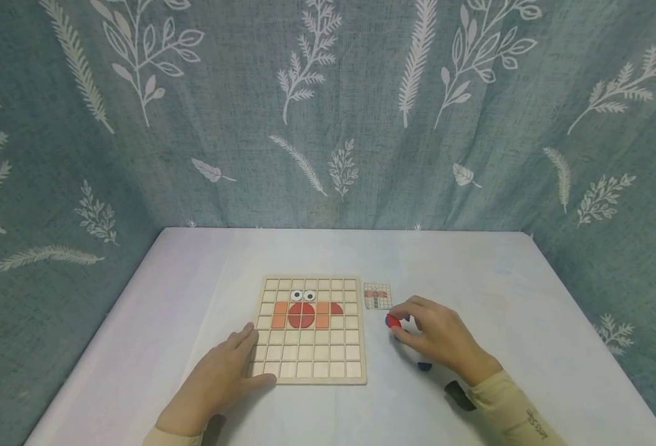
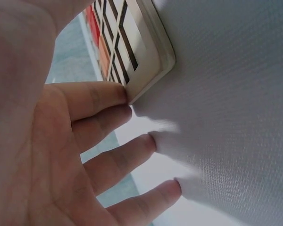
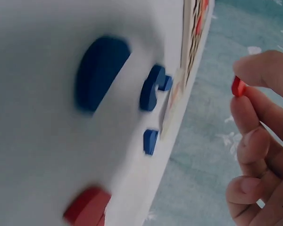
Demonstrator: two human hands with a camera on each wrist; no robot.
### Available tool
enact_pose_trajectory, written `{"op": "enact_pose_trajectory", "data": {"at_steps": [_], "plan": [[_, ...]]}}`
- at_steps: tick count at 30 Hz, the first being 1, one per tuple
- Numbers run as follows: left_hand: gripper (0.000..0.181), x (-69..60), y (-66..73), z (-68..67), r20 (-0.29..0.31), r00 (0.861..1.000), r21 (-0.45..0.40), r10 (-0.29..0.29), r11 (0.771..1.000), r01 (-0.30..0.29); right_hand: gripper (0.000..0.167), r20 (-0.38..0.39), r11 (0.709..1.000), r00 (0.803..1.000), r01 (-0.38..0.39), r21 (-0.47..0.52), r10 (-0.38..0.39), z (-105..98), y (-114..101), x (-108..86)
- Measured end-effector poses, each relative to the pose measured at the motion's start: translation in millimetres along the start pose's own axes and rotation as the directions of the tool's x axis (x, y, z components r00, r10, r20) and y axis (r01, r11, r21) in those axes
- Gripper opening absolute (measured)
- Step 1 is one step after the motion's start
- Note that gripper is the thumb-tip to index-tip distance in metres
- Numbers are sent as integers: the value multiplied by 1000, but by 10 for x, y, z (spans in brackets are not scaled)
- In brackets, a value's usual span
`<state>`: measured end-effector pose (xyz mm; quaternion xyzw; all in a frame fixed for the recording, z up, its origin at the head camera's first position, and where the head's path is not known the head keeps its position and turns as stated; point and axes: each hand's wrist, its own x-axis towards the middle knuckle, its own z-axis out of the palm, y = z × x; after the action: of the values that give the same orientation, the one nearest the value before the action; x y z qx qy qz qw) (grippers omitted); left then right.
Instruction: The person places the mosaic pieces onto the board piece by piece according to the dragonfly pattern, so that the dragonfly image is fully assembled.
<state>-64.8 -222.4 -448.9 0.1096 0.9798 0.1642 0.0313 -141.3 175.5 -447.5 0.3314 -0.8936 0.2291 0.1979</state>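
Observation:
A wooden grid board (image 1: 328, 354) lies on the white table, bearing two white eye pieces (image 1: 303, 296), a red circle of quarter pieces (image 1: 301, 314), orange squares (image 1: 323, 314) and one red quarter (image 1: 336, 308). My left hand (image 1: 218, 375) rests along the board's left edge, fingers extended, thumb near the front corner. Right of the board, my right hand (image 1: 441, 334) pinches a small red piece (image 3: 238, 87) between thumb and forefinger, above the table. Below it in the right wrist view lie a blue half-round piece (image 3: 101, 73), a curved blue piece (image 3: 152, 89) and a red piece (image 3: 88, 207).
A small pattern card (image 1: 377, 296) lies beside the board's upper right edge. Another small blue piece (image 3: 150, 141) sits near the card. A dark blue piece (image 1: 425, 366) lies below my right hand. Behind the table hangs a green leaf-patterned curtain (image 1: 361, 167).

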Motion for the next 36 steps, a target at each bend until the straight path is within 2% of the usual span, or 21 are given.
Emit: {"op": "enact_pose_trajectory", "data": {"at_steps": [13, 19, 26, 30, 36], "plan": [[99, 2, 4, 16, 1, 1000, -3, -1, 1000, 1, 29, -70, 998, 998, -4, 65, 8, 142, -209, 316], [99, 2, 8, 12, 6, 1000, -1, -5, 1000, 5, 24, -64, 994, 997, -24, 105, 31, 290, -307, 416], [98, -5, -2, 11, -1, 1000, 5, -7, 1000, 7, 23, 49, 988, 995, -89, 122, 84, 433, -404, 509], [98, 0, -5, 13, -1, 1000, 5, -4, 1000, 4, 23, 142, 983, 983, -132, 129, 113, 516, -440, 577], [96, -2, 1, 12, -7, 1000, 1, -4, 1000, 4, 21, 245, 987, 963, -133, 92, 107, 611, -484, 648]]}}
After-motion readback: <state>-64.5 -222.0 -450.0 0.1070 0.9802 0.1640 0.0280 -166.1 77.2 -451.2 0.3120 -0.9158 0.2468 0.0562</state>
